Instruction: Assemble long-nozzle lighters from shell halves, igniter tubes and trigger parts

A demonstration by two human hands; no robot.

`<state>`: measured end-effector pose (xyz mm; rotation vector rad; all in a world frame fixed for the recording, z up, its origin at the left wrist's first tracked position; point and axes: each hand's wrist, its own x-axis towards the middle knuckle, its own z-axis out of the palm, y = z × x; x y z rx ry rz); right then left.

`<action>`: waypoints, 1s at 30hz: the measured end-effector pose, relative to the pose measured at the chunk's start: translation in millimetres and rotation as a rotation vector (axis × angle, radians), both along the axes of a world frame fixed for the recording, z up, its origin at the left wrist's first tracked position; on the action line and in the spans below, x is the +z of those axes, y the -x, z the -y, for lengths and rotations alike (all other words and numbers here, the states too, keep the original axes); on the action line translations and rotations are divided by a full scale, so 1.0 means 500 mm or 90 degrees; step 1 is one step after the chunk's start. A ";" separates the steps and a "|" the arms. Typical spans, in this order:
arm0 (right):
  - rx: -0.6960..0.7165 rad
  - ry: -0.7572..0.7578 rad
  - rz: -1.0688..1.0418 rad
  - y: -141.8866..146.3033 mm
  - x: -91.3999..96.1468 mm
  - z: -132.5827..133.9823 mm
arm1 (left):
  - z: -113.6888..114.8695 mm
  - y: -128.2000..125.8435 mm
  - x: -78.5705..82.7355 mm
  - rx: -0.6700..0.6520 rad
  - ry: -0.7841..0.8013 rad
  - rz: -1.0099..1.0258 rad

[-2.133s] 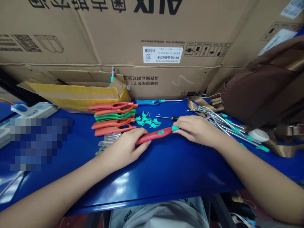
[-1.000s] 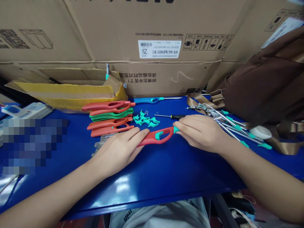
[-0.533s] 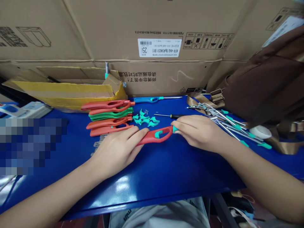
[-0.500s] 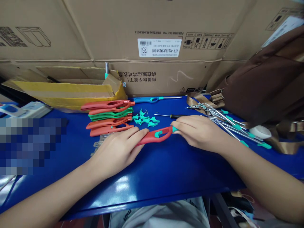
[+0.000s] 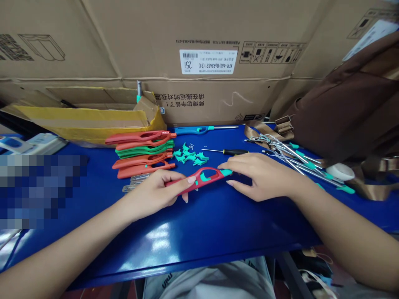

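My left hand [image 5: 156, 194] grips the grip end of a red plastic lighter handle [image 5: 202, 176] with teal inserts, holding it tilted just above the blue table. My right hand [image 5: 262, 176] sits at the handle's teal nose, its index finger and thumb spread on either side. Beyond the hands lie stacked red and green lighter handles [image 5: 140, 154], loose teal plastic pieces [image 5: 190, 154] and a small black-handled screwdriver [image 5: 229, 152]. Metal rods with teal tips [image 5: 299, 160] lie to the right.
A blue lighter [image 5: 199, 130] lies along the back of the blue table [image 5: 193, 232]. Cardboard cartons [image 5: 205, 95] stand behind, with a yellow-taped open box [image 5: 87, 122] at left. A brown bag [image 5: 343, 99] sits at right, a power strip [image 5: 46, 145] at far left.
My left hand has lifted and turned the red handle, tilting it. My right hand's fingers have spread apart at its teal nose.
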<state>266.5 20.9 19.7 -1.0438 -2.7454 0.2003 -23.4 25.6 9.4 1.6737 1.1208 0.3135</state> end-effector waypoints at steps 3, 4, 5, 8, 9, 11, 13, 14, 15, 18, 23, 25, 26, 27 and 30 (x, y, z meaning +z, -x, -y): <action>-0.075 -0.054 -0.057 -0.009 -0.007 -0.014 | 0.002 0.000 -0.004 0.007 -0.132 -0.022; -0.120 -0.072 -0.070 -0.012 -0.012 -0.021 | 0.003 -0.001 -0.006 -0.001 -0.196 -0.033; -0.165 -0.090 -0.076 -0.015 -0.019 -0.030 | 0.005 -0.001 -0.009 -0.016 -0.259 -0.044; -0.261 -0.107 -0.042 -0.030 -0.045 -0.060 | 0.013 -0.003 -0.019 -0.086 -0.404 -0.086; -0.274 -0.089 -0.036 -0.035 -0.054 -0.070 | 0.015 -0.004 -0.024 -0.109 -0.428 -0.101; -0.281 -0.059 -0.050 -0.044 -0.071 -0.085 | 0.020 -0.005 -0.034 -0.147 -0.450 -0.120; -0.278 -0.047 -0.059 -0.049 -0.084 -0.095 | 0.023 -0.006 -0.043 -0.170 -0.462 -0.129; -0.275 -0.044 -0.062 -0.050 -0.087 -0.097 | 0.024 -0.006 -0.047 -0.180 -0.472 -0.134; -0.272 -0.040 -0.063 -0.049 -0.089 -0.099 | 0.024 -0.005 -0.049 -0.187 -0.486 -0.144; -0.266 -0.032 -0.062 -0.046 -0.086 -0.096 | 0.022 0.000 -0.046 -0.179 -0.527 -0.195; -0.305 -0.027 -0.053 -0.049 -0.074 -0.090 | 0.014 0.014 -0.019 -0.152 -0.503 -0.260; -0.323 -0.024 -0.044 -0.053 -0.073 -0.089 | 0.013 0.018 -0.009 -0.154 -0.469 -0.259; -0.328 -0.022 -0.038 -0.054 -0.072 -0.089 | 0.013 0.020 -0.006 -0.153 -0.455 -0.257; -0.330 -0.019 -0.032 -0.055 -0.072 -0.088 | 0.013 0.020 -0.004 -0.152 -0.446 -0.256; -0.331 -0.014 -0.019 -0.056 -0.072 -0.087 | 0.014 0.020 -0.006 -0.150 -0.429 -0.250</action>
